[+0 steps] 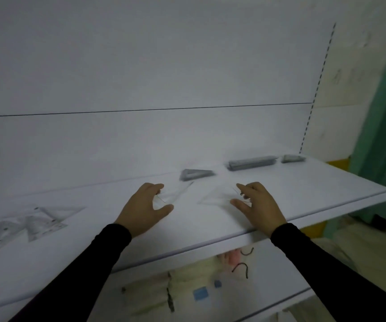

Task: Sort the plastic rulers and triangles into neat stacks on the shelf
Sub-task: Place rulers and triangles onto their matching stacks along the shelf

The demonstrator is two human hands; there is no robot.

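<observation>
I am mid-sort, a clear triangle under each hand on the shelf (303,182). My left hand (144,205) pinches the corner of one clear triangle (175,194), its long edge running up-right towards the triangle stack (196,175). My right hand (259,205) seems to pinch the other triangle (217,196), though blur hides the grip; it points left. Next, lift each flat onto a matching stack, edges squared.

Both arms reach forward, left hand (143,208) and right hand (260,204) seemingly pinching.
</observation>
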